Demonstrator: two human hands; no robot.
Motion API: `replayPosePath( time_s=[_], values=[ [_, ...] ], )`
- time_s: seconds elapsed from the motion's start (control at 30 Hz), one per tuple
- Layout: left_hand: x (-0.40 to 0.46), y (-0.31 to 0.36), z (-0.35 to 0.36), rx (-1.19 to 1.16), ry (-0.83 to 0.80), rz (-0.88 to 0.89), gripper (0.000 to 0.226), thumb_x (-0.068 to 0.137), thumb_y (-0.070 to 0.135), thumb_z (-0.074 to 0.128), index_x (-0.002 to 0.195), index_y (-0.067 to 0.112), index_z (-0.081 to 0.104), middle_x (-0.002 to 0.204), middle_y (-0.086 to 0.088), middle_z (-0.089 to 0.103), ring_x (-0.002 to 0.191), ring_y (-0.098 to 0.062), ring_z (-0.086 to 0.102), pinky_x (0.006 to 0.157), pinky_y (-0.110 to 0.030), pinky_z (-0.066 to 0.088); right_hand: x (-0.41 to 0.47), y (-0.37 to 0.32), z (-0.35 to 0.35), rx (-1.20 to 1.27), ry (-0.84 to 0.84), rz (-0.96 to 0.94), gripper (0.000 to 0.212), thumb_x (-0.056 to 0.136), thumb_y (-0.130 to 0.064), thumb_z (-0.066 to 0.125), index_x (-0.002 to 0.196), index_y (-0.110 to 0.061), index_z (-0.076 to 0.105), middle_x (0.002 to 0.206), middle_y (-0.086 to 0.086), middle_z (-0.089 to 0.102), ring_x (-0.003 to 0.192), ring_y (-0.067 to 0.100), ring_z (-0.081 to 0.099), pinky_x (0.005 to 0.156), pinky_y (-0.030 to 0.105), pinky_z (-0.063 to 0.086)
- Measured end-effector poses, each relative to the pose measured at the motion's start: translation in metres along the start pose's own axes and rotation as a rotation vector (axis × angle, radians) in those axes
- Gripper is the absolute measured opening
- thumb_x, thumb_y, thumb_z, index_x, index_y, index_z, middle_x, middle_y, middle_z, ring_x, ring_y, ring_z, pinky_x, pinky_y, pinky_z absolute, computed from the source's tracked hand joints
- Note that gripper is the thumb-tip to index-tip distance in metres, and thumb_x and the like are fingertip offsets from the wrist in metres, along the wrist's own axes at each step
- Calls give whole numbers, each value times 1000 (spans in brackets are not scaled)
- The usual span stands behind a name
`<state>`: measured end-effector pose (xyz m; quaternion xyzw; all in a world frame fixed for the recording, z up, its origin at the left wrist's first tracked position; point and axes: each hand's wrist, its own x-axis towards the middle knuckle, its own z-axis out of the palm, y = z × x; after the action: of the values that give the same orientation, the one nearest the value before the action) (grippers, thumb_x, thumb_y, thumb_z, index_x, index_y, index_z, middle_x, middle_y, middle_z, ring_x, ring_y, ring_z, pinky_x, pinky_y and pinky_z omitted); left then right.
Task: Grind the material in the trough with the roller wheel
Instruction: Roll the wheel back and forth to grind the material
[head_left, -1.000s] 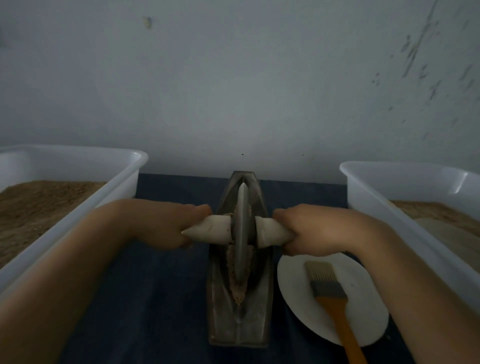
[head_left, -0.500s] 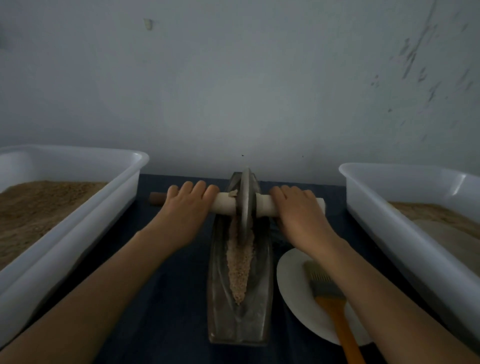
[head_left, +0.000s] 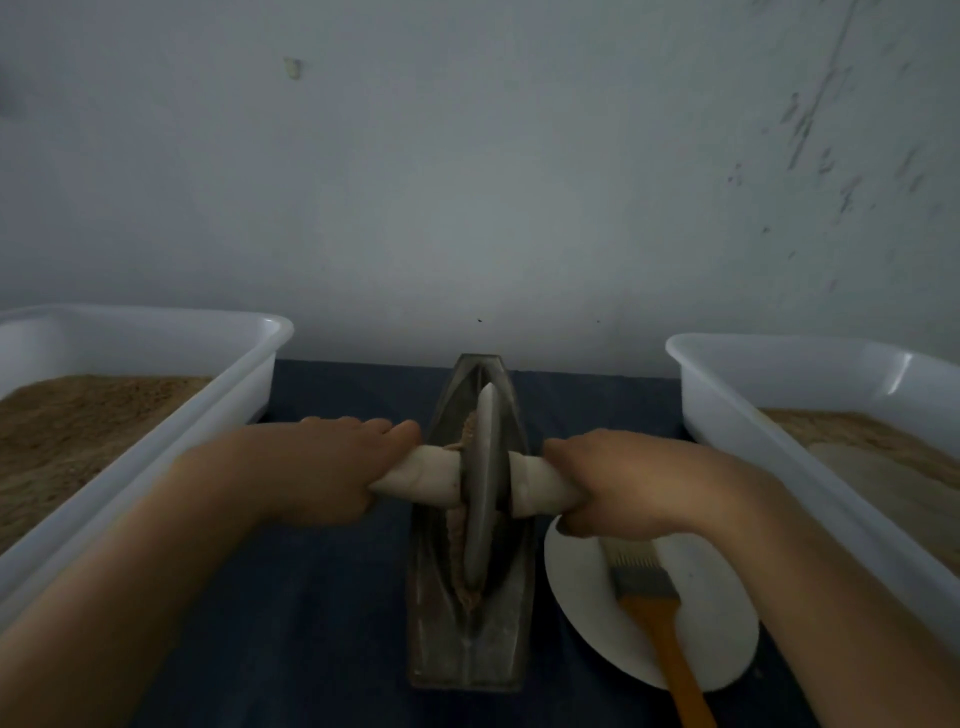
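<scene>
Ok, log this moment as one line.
step: grinding | left hand: grips axle | right hand: grips axle | roller wheel: mid-trough, on brown material

Trough (head_left: 470, 644) in the middle on the table (head_left: 322, 623), wheel (head_left: 480, 488) standing in it. Tub (head_left: 156, 364) to the left, tub (head_left: 779, 384) to the right. Plate (head_left: 587, 597) just right of trough, brush (head_left: 654, 608) on plate.

grey roller wheel (head_left: 480, 493) upright mid-trough (head_left: 470, 654), brown material (head_left: 457, 530) beside it
</scene>
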<state>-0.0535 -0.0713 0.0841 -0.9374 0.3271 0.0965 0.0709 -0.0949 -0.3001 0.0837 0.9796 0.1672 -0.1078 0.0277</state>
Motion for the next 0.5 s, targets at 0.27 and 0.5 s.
replayPosePath(
  time_s=[0.27,0.5],
  values=[
    [36,-12,23,75,297,-114,42,93,24,49,129,25,27,127,3,40,114,-18,43,94,-37,36,30,15,17,-42,322,66,25,89,-21,55,111,-16,44,112,2,54,96,20,52,68,28,27],
    [70,-24,45,122,663,-198,60,87,16,53,141,18,26,133,-2,39,115,-23,41,93,-35,28,69,36,38,-127,686,99,27,85,-17,56,111,-18,48,108,1,54,101,23,46,77,34,24]
  ],
)
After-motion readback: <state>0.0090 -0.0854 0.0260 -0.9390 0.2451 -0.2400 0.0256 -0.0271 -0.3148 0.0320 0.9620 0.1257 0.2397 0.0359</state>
